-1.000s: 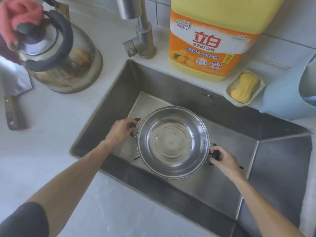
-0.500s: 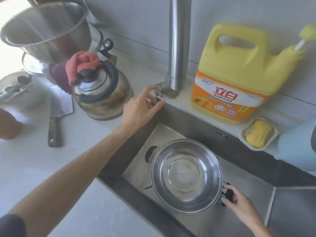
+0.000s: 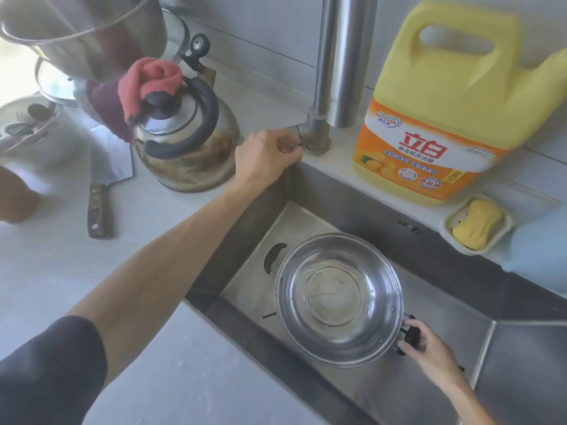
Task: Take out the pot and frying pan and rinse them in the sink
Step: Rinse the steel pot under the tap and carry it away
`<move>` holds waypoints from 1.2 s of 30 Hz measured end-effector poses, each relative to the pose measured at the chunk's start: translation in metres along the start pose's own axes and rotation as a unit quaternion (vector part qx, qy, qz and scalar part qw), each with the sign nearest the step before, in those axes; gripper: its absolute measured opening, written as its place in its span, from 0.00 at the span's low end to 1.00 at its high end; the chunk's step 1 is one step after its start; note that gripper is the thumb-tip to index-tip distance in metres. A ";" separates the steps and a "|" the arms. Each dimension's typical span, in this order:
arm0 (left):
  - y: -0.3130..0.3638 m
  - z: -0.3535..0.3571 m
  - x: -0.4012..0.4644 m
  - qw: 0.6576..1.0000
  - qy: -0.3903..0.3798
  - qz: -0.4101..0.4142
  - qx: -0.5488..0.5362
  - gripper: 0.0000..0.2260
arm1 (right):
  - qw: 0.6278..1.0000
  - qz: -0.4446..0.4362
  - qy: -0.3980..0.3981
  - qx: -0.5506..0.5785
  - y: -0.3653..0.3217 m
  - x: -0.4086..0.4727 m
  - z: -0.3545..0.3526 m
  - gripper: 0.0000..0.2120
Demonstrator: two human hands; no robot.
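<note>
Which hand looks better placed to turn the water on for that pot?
The left hand: its fingers are already at the tap lever beside the faucet base. The right hand is busy gripping the pot by its near handle in the sink.

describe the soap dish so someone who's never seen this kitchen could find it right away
Start at the big yellow detergent jug on the ledge behind the sink. Just right of its base sits a small pale soap dish, the only tray there, holding a yellow bar.

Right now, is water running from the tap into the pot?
No, no stream falls from the tap into the pot; the left hand is only at its handle.
</note>
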State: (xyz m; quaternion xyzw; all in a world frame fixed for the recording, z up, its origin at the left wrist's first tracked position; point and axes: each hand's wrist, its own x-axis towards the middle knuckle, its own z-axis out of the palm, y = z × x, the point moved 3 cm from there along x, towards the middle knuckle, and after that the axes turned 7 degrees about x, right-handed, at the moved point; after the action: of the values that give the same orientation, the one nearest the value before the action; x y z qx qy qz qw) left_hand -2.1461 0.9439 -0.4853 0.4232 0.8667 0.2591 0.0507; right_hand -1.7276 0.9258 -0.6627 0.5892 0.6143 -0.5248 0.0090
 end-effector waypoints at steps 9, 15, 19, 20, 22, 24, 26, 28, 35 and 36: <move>-0.011 0.000 -0.017 0.999 0.032 -0.032 -0.018 0.07 | 1.000 -0.002 -0.007 0.003 0.009 0.003 0.000 0.15; -0.058 0.072 -0.105 0.976 -0.181 -0.030 0.117 0.10 | 0.999 0.010 0.006 0.032 0.011 0.001 0.002 0.17; -0.096 0.114 -0.130 0.909 -0.384 -0.015 0.162 0.12 | 0.999 0.016 0.011 0.034 0.013 0.005 0.003 0.16; -0.098 0.116 -0.129 0.914 -0.385 -0.028 0.127 0.11 | 0.999 0.013 0.013 0.033 0.014 0.006 0.003 0.16; -0.098 0.115 -0.127 0.919 -0.384 -0.034 0.082 0.10 | 0.999 0.010 0.014 0.036 0.016 0.009 0.004 0.16; -0.097 0.111 -0.126 0.915 -0.396 -0.009 0.072 0.09 | 0.999 0.009 0.011 0.043 0.019 0.011 0.004 0.17; -0.095 0.104 -0.125 0.911 -0.405 0.014 0.078 0.09 | 0.998 0.012 0.010 0.055 0.020 0.013 0.005 0.16; -0.090 0.092 -0.124 0.914 -0.394 0.031 0.089 0.08 | 0.996 0.017 -0.002 0.089 0.016 0.012 0.007 0.14; -0.077 0.031 -0.119 0.953 -0.302 0.006 0.028 0.07 | 0.976 0.045 -0.123 0.175 0.000 0.002 0.009 0.14; -0.081 0.027 -0.122 0.949 -0.314 -0.007 0.011 0.07 | 0.974 0.047 -0.127 0.180 -0.004 0.001 0.006 0.15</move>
State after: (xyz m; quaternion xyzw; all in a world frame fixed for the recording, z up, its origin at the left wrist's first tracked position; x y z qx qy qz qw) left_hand -2.1180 0.8209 -0.5641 0.4775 0.8129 0.1030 0.3171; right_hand -1.7345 0.9234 -0.6640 0.5383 0.4751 -0.6960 0.0053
